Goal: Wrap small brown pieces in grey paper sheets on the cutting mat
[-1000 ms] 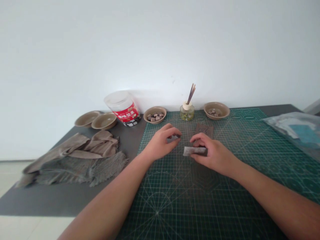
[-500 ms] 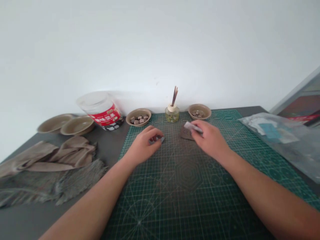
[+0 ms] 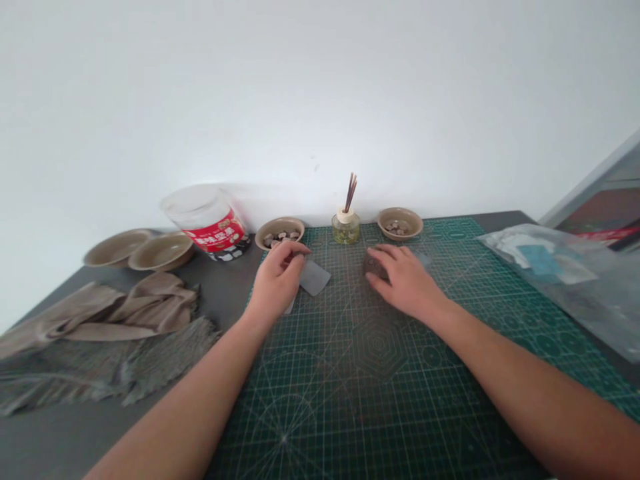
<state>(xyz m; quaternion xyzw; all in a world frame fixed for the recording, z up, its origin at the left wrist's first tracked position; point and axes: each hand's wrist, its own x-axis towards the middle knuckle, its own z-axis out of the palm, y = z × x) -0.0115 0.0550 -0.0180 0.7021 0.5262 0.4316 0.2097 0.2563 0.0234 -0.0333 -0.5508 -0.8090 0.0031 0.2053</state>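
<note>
My left hand (image 3: 276,280) is just in front of the left pebble bowl, its fingers curled and thumb drawn in; what they hold, if anything, is hidden. Beside it, a flat grey card-like piece (image 3: 315,277) rests on the cutting mat (image 3: 350,413). The pale corner of another flat piece (image 3: 291,306) shows under the hand. My right hand (image 3: 406,280) grips a small dark brown flat piece (image 3: 374,264), with fingers along its far side and thumb at its near side. A pale flat piece (image 3: 423,259) shows partly behind that hand.
Along the wall are a left pebble bowl (image 3: 260,239), a reed diffuser (image 3: 346,229) and a right pebble bowl (image 3: 400,217). Farther left stand a clear red-labelled jar (image 3: 215,233), two bowls (image 3: 163,253) and a crumpled cloth (image 3: 150,313). A plastic bag (image 3: 595,300) lies right.
My left hand has moved left and back, and a grey flat piece shows beside it. The pale piece has left my right hand's fingers, which now grip the brown piece.
</note>
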